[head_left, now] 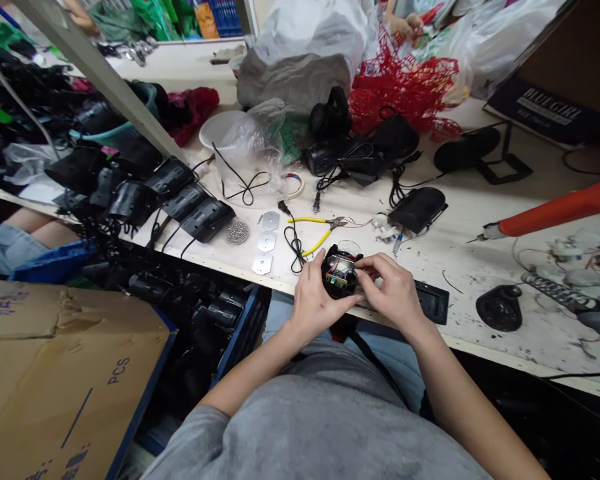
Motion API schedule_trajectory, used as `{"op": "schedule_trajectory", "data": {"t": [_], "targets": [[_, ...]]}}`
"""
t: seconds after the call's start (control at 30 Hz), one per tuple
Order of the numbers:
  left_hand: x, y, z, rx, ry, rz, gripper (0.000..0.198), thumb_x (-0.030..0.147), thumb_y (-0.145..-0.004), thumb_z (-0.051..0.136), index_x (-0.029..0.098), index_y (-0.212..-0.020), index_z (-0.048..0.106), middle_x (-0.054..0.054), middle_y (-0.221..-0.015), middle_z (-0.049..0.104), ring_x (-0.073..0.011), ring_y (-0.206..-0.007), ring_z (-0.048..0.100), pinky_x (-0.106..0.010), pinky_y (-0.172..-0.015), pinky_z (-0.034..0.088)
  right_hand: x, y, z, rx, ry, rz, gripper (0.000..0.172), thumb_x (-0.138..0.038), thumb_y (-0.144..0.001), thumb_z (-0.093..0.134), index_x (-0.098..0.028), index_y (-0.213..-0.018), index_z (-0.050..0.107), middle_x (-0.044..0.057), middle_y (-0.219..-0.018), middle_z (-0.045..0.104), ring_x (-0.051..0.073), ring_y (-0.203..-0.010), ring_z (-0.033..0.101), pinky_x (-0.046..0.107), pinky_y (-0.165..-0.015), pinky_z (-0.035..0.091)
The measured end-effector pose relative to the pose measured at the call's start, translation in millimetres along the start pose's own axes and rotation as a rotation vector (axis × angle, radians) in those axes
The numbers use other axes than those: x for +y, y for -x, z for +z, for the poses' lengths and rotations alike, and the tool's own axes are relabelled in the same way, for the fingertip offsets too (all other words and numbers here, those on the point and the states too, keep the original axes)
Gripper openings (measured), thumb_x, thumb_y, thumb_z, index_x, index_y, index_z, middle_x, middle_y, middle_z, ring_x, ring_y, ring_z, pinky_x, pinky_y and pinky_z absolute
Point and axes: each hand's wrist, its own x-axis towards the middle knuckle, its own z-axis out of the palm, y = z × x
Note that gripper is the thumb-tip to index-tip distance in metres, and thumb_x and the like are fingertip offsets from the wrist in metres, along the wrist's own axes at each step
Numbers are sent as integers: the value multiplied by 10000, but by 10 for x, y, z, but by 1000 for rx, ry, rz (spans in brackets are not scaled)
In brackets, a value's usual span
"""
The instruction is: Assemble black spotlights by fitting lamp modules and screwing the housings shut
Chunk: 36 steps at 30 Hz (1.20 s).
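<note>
My left hand [313,293] is wrapped round the left side of a black round housing [334,289] at the table's front edge. The housing lies open upward, showing wires and a small circuit board [337,281] inside. At its right rim, my right hand [391,288] has thumb and fingertips pinched together; what is between them is hidden. Just behind the housing are yellow-handled cutting pliers [316,220] with open jaws and a clear round disc [349,248]. A black rectangular part [433,303] lies beside my right hand, partly covered by it.
Left of the pliers lie flat metal plates [263,263], a round dish of small metal pieces [237,231] and black housings [207,217]. An orange power screwdriver [555,208] hangs at right, above a black teardrop-shaped part [499,308]. A cardboard box [65,373] stands at lower left.
</note>
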Motion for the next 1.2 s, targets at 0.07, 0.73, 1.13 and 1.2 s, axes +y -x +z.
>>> {"op": "schedule_trajectory", "data": {"t": [0.07, 0.73, 1.13, 1.2], "targets": [[18, -9, -6, -23, 18, -20, 1080, 450, -601, 930, 203, -1477, 349, -127, -1231, 599, -330, -1161, 632, -475, -961, 552, 1, 0, 0, -5, 19, -25, 69, -257, -896, 580, -220, -897, 638, 37, -804, 678, 183, -660, 645, 317, -631, 545], [-67, 69, 71, 43, 4, 46, 998, 348, -601, 889, 170, -1456, 406, -98, -1147, 616, -283, -1062, 656, -403, -891, 596, 88, 10, 72, -58, 82, -141, 52, -282, -981, 498, -244, -952, 519, 22, -816, 687, 182, -655, 655, 294, -615, 518], [-76, 26, 24, -32, 66, 41, 868, 295, -589, 854, 221, -1379, 502, -52, -1095, 600, -253, -1015, 657, -387, -882, 599, 133, 18, 48, -95, 75, -170, 98, -240, -974, 487, -252, -880, 508, 21, -797, 679, 189, -695, 673, 292, -628, 529], [-75, 11, 13, -30, 82, 42, 851, 269, -575, 846, 213, -1358, 520, -43, -1064, 597, -243, -985, 655, -380, -871, 599, 134, 15, 45, -94, 79, -173, 95, -237, -976, 490, -251, -883, 505, 17, -795, 679, 185, -686, 670, 289, -621, 527]]}}
